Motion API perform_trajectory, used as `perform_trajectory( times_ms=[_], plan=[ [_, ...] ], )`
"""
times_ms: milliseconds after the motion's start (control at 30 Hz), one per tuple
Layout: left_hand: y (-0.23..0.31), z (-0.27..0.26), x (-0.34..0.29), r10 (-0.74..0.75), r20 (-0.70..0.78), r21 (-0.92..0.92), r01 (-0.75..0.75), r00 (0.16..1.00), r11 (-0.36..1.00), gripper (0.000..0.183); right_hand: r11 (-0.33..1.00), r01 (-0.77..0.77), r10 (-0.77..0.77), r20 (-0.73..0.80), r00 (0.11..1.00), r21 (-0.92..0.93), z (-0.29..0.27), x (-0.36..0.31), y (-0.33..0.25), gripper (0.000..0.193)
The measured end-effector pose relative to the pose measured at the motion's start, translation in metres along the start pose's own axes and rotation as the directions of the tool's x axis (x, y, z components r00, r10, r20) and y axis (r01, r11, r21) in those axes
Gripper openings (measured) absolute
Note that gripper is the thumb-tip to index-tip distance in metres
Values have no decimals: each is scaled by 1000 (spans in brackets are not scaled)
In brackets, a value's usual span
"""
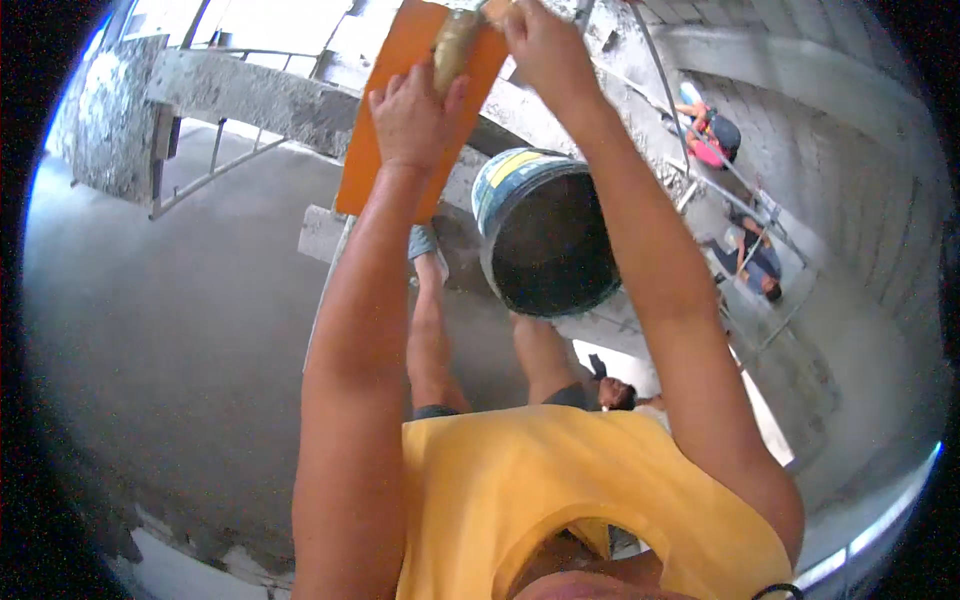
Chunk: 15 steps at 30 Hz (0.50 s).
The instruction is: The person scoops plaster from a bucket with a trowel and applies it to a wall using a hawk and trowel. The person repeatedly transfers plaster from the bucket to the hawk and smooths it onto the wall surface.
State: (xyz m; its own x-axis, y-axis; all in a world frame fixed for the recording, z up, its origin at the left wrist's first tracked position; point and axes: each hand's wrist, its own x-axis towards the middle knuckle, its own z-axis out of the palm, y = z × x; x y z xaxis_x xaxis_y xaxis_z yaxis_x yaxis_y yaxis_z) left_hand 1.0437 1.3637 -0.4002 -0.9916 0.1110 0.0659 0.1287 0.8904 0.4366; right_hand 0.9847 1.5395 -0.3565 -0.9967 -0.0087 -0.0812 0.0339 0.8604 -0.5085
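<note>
A long orange plastering float (365,160) with an olive-tan handle (457,45) is held up at the top of the view. My left hand (412,120) is on the float, with its fingers against the board and the lower end of the handle between thumb and index finger. Beside the handle's upper end, my right hand (545,45) is closed at the picture's top edge. What it grips is cut off there. Between my forearms is a bucket (487,205) with a pale blue-green side and a dark inside. My right forearm covers part of its rim.
A rough concrete beam (250,95) crosses the upper left. Grey floor (180,300) spreads on the left. Scaffold poles (735,185) stand on the right, with people (720,135) among them. Another person (618,394) is beyond my right leg. My foot (424,243) is near a plank (320,235).
</note>
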Motion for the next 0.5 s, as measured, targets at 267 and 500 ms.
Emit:
perform_trajectory(
  times_ms=[267,500],
  plan=[
    [-1,-4,32,199,96,-259,-169,975,951,53,427,-806,349,747,566,410,60,-274,110,35],
    [10,18,58,60,243,-135,-28,968,990,55,744,-583,590,90,803,327,249,-385,237,47]
  ],
)
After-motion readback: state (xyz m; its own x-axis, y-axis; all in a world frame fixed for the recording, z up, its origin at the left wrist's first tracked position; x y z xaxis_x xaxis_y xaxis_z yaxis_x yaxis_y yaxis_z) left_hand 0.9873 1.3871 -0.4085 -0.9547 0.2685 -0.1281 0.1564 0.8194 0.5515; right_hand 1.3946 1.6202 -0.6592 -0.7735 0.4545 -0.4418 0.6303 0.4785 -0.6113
